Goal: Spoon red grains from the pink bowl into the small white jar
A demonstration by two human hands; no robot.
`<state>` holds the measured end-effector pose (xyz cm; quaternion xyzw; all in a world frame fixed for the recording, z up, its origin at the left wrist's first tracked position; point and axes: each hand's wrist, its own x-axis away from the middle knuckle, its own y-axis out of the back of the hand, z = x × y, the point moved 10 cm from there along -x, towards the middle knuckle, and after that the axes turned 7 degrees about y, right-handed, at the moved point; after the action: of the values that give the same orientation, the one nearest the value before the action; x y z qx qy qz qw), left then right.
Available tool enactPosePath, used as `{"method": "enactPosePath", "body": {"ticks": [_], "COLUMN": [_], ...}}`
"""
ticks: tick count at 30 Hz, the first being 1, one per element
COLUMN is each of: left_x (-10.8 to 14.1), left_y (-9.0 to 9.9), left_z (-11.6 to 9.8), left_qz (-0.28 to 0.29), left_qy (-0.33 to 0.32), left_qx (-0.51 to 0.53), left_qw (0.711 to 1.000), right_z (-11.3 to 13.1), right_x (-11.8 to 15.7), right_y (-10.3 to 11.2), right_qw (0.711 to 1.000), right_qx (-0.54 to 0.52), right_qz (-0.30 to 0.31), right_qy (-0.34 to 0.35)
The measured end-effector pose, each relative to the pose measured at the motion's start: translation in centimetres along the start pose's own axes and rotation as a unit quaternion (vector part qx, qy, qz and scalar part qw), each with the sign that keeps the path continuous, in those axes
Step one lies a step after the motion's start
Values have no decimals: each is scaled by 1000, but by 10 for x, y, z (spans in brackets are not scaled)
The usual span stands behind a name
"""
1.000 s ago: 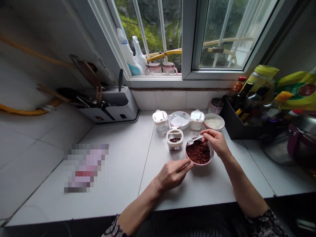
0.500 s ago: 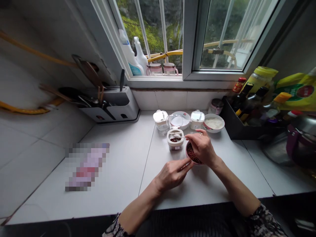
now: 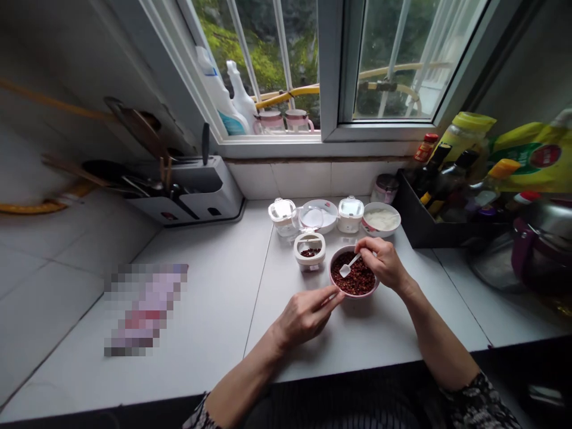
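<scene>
My right hand [image 3: 383,261] pinches the handle of a small white spoon [image 3: 345,270], whose scoop is over the dark red peppercorn-like grains [image 3: 357,281] in a pink-rimmed bowl [image 3: 333,288]. The fingertips of my left hand [image 3: 308,314] rest at the bowl's near left rim. Just left of the bowl stands a small clear jar [image 3: 310,262] with a cream rim, its lid raised, holding some of the same grains. Behind are two lidded jars [image 3: 283,217] [image 3: 351,215], a white plate [image 3: 328,223] and a bowl of white stuff [image 3: 381,220].
A black box of bottles [image 3: 417,223] and a pot with purple handles [image 3: 528,250] stand at the right. A grey utensil holder [image 3: 210,199] is at the back left. A blurred-out pinkish item [image 3: 147,310] lies on the left counter.
My right hand has moved the spoon from over the open jar to over the grains in the bowl. My left hand stays at the rim. The view has shifted slightly.
</scene>
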<state>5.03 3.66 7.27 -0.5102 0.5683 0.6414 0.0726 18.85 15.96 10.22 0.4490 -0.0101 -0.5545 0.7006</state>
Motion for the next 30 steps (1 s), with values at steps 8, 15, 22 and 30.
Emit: {"method": "enactPosePath", "body": {"ticks": [8,15,22,30], "left_x": [1,-1,-1,-2], "left_y": [-1,0,2,1], "left_z": [1,-1,-2,-2], "left_qz": [0,-4,-4,-4], "left_qy": [3,-6,-5,-7], "left_qx": [2,1,-4,-1], "left_qw": [1000,1000,1000,1000], "right_z": [1,1,4,-2], "right_x": [1,1,2,2], "right_y": [-14,-13,-16,-15], "right_qw": [1000,1000,1000,998], "right_qx": [-17,-22,-15,-60], "right_qz": [17,1,6,-5], "right_qy": [-15,-21,-9,-33]}}
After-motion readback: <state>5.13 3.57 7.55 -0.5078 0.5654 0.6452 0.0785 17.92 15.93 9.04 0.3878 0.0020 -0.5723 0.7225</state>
